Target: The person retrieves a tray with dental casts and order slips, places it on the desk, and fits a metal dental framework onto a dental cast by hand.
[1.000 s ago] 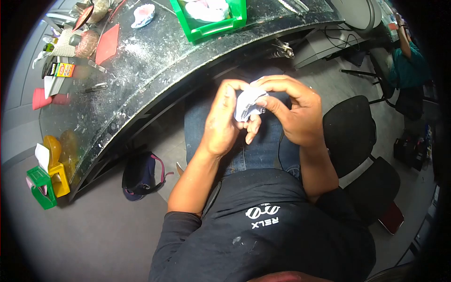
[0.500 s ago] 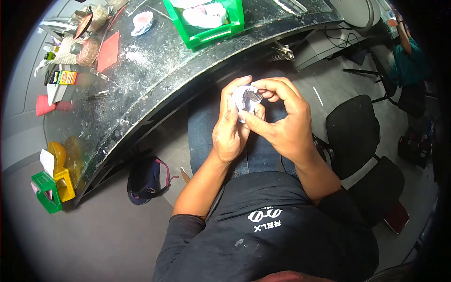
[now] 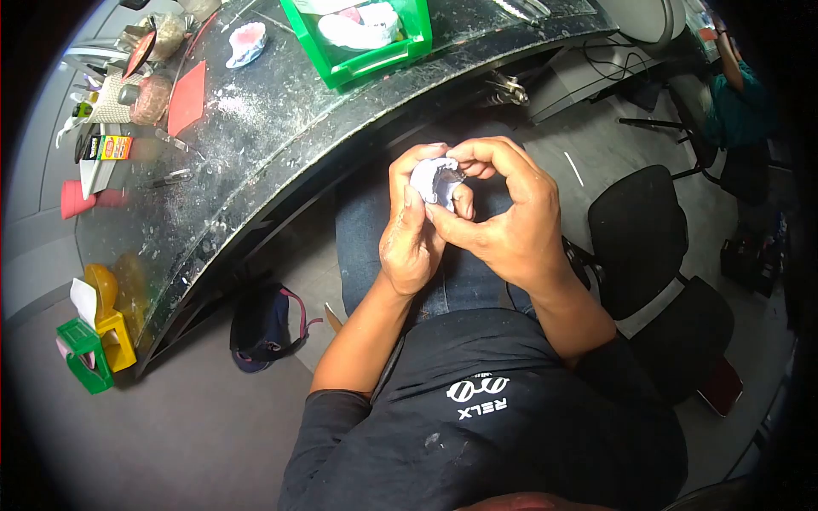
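Above my lap, both hands hold a pale dental cast, with a dark, shiny metal framework on its near face. My left hand wraps the cast from the left side, thumb along its lower edge. From the right, my right hand pinches its edges, index finger at the top and thumb at the bottom. My fingers cover parts of the cast's rim. Whether the right fingertips press on the framework or only on the cast, I cannot tell.
The dusty black workbench curves ahead, bearing a green bin with pale casts, another cast and a red sheet. Green and yellow bins stand at left. A cap is below; black chairs and a person are right.
The cast has turned slightly in my hands, so more of its pale side shows and the metal gleams less. My right fingers have shifted a little left with it. The view moved slightly.
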Motion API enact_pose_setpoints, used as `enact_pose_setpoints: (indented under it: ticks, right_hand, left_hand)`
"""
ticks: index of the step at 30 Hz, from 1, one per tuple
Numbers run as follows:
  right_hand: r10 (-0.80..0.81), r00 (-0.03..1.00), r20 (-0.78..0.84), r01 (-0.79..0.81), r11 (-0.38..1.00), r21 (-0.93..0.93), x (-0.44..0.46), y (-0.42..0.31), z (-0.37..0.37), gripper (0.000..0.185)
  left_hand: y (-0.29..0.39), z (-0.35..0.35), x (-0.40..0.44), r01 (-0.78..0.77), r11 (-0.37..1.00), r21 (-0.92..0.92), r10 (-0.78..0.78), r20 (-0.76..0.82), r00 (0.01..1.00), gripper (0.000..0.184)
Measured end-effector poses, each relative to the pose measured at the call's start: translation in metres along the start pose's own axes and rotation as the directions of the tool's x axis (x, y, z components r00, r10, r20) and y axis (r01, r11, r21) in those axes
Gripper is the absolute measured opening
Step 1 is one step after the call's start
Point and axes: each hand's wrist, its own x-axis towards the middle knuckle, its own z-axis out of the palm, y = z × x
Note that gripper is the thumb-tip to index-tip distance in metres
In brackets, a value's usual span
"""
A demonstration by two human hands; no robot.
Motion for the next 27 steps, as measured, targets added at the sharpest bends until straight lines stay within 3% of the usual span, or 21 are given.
enact_pose_setpoints:
  ticks: [10, 19, 22, 24, 25, 27]
  right_hand:
    - [-0.036, 0.998, -0.042, 0.036, 0.999, 0.013, -0.002, 0.004, 0.001, 0.043]
    - [0.003, 1.0, -0.003, -0.003, 0.998, 0.057, -0.004, 0.008, -0.001, 0.04]
    - [0.027, 0.999, 0.046, -0.027, 1.0, 0.008, -0.001, 0.003, -0.008, 0.04]
    - [-0.096, 0.995, 0.011, 0.096, 0.994, -0.048, 0.004, -0.002, -0.014, 0.036]
    - [-0.094, 0.995, 0.016, 0.095, 0.994, -0.046, 0.005, 0.0, -0.016, 0.036]
    - [-0.122, 0.958, 0.258, 0.118, 0.992, 0.033, 0.005, 0.006, -0.02, 0.033]
  left_hand:
    - [-0.003, 0.001, -0.002, 0.005, 1.0, -0.019, -0.005, -0.019, 1.0, 0.057]
    - [0.004, 0.004, 0.001, 0.011, 0.994, 0.111, -0.003, -0.069, 0.998, 0.052]
    - [0.013, 0.001, 0.003, 0.134, 0.966, 0.222, -0.105, -0.138, 0.985, 0.052]
    - [0.022, 0.0, 0.005, 0.284, 0.935, 0.214, -0.248, -0.183, 0.951, 0.064]
    - [0.023, -0.002, 0.003, 0.285, 0.935, 0.212, -0.248, -0.187, 0.951, 0.064]
    - [0.024, -0.004, 0.002, 0.363, 0.913, 0.187, -0.348, -0.106, 0.931, 0.079]
